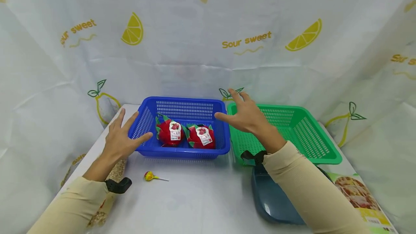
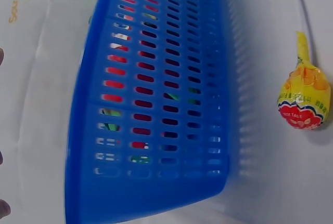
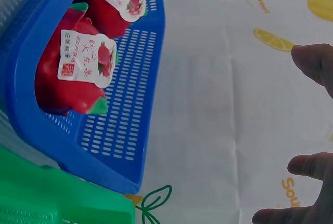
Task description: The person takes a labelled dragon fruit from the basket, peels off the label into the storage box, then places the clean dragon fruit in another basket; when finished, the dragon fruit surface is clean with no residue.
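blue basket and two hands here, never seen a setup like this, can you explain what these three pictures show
There's no machine: these are a person's bare left hand and right hand. The wide picture comes from a camera worn on the head; the two close ones come from cameras on the wrists. On the white table are a blue basket with two dragon fruits inside, a green basket, a lollipop and a dark container. Both hands are open, holding nothing.

Yellow lollipop [image 1: 149, 176] on white tabletop [image 1: 195, 198]
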A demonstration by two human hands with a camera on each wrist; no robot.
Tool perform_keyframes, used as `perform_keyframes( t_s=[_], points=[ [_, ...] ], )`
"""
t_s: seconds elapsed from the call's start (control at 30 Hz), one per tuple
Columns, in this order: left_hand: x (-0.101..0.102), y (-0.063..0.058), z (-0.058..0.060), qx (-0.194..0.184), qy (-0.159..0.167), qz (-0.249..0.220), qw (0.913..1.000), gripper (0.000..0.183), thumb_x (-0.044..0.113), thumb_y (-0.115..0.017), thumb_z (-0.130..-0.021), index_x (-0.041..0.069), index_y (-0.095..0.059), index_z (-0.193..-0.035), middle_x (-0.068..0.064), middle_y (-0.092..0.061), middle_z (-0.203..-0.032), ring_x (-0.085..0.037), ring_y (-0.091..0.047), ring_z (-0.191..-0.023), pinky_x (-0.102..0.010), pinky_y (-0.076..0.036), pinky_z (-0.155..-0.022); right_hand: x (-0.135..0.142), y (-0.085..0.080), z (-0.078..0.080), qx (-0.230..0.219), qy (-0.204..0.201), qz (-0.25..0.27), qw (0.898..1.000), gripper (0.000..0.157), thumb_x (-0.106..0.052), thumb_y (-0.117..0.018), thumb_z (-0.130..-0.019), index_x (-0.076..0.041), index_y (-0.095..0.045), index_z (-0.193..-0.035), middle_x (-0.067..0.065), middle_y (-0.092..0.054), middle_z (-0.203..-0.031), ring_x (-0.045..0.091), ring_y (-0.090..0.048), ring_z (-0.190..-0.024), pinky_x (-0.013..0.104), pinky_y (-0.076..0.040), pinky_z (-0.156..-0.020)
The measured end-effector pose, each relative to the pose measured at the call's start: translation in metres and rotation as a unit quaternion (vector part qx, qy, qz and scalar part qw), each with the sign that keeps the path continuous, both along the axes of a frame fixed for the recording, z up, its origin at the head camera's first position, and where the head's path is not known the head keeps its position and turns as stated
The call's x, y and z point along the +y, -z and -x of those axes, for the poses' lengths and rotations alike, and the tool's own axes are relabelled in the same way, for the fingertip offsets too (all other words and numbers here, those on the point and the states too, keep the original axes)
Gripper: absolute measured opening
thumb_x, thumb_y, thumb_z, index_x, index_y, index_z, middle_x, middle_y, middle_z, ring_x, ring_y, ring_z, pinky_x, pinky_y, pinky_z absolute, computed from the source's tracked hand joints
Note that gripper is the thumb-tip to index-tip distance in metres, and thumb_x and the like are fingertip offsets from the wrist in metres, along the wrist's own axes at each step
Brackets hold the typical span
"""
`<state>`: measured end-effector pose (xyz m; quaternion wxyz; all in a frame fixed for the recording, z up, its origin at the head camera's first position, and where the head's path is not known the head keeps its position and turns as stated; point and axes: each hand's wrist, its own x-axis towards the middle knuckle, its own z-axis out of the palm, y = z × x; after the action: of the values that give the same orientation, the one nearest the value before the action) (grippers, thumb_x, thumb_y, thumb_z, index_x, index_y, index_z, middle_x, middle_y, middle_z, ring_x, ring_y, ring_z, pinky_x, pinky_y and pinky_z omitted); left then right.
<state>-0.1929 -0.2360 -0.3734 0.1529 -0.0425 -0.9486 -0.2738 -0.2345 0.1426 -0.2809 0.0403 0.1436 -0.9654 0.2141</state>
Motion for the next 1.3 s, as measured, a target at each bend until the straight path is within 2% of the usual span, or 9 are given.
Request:
perform_keyframes(
  t_s=[0.2,0.43,0.67,0.9,1.13,1.3],
  points=[
    [-0.003,0.013,0.003,-0.015,0.001,-0.021,0.9997,0.088,0.057,-0.065,-0.083,0.015,-0.032,-0.152,-0.018,-0.004,-0.159,-0.054,-0.011,-0.136,-0.08,-0.018,-0.09,-0.023,0.018,0.006,-0.022,-0.01,0.031,0.999,0.097,-0.066,-0.061,-0.08,-0.025,-0.017,-0.156,0.022,-0.02,-0.154,0.047,-0.036,-0.129,0.065,-0.036,-0.094],
    [-0.005,0.024,0.004,-0.017,0.0,-0.039,0.9991,0.085,0.055,-0.066,-0.083,0.013,-0.036,-0.15,-0.016,-0.005,-0.159,-0.053,-0.011,-0.136,-0.079,-0.019,-0.091,-0.044,0.034,0.015,-0.044,-0.017,0.044,0.998,0.097,-0.065,-0.062,-0.08,-0.022,-0.019,-0.155,0.021,-0.022,-0.154,0.045,-0.033,-0.132,0.064,-0.035,-0.097],
    [-0.006,0.036,0.007,-0.015,0.017,-0.063,0.9977,0.082,0.051,-0.069,-0.083,0.009,-0.04,-0.147,-0.014,-0.009,-0.159,-0.052,-0.011,-0.137,-0.076,-0.018,-0.095,-0.061,0.05,0.022,-0.073,-0.003,0.062,0.995,0.097,-0.063,-0.066,-0.078,-0.023,-0.022,-0.155,0.02,-0.026,-0.152,0.043,-0.032,-0.133,0.064,-0.035,-0.096],
    [-0.006,0.047,0.007,-0.021,0.018,-0.082,0.9962,0.08,0.048,-0.071,-0.082,0.008,-0.043,-0.146,-0.015,-0.011,-0.159,-0.052,-0.012,-0.137,-0.075,-0.018,-0.097,-0.077,0.065,0.027,-0.108,0.009,0.079,0.991,0.098,-0.061,-0.069,-0.077,-0.024,-0.022,-0.155,0.017,-0.028,-0.153,0.039,-0.029,-0.136,0.064,-0.035,-0.097],
    [-0.007,0.05,0.007,-0.03,0.013,-0.072,0.9968,0.08,0.05,-0.071,-0.082,0.007,-0.044,-0.145,-0.017,-0.015,-0.158,-0.051,-0.015,-0.136,-0.073,-0.018,-0.099,-0.082,0.076,0.031,-0.136,0.015,0.1,0.986,0.094,-0.054,-0.071,-0.078,-0.019,-0.027,-0.153,0.016,-0.033,-0.151,0.038,-0.026,-0.138,0.06,-0.031,-0.102],
    [-0.007,0.047,0.007,-0.056,0.008,-0.063,0.9965,0.087,0.055,-0.068,-0.082,0.004,-0.04,-0.146,-0.016,-0.019,-0.157,-0.05,-0.018,-0.137,-0.07,-0.019,-0.101,-0.084,0.085,0.035,-0.167,0.024,0.106,0.98,0.093,-0.052,-0.072,-0.078,-0.018,-0.028,-0.153,0.017,-0.035,-0.15,0.038,-0.033,-0.135,0.058,-0.034,-0.101]
  ],
)
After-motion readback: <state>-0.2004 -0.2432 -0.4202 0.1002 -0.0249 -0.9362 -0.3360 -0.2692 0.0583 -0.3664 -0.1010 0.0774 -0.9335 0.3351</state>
